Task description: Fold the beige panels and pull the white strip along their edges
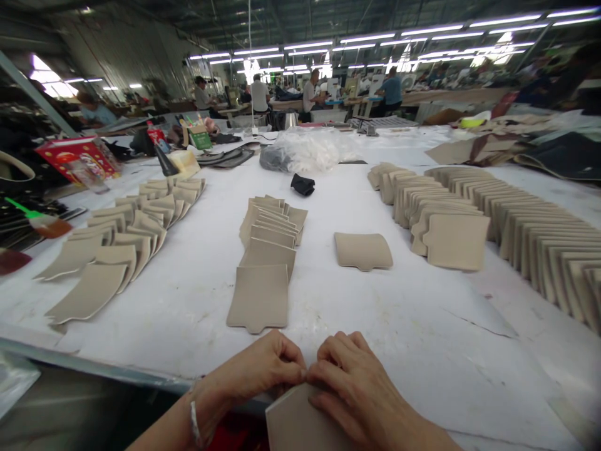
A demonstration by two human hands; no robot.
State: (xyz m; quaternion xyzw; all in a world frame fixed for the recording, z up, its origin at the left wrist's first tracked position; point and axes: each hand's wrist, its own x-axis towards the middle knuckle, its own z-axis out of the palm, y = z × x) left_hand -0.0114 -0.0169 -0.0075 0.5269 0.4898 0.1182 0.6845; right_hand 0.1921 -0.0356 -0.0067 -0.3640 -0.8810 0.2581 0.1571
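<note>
At the table's near edge, my left hand (275,363) and my right hand (350,376) meet over a beige leather-like panel (300,421). Both hands pinch at its upper edge, fingertips nearly touching; the lower part of the panel runs out of view. Just beyond them lies a fanned stack of similar beige panels (260,294), the nearest one showing a small rounded tab. One single panel with a tab (364,250) rests apart, to the right of that stack. Exactly how the fingertips grip the edge is partly hidden.
Overlapping rows of beige panels lie at left (110,275) and right (457,241). A small black piece (303,184) sits mid-table before a clear plastic bag (310,150). A brush with a green handle (42,220) is at far left. Several people work in the background.
</note>
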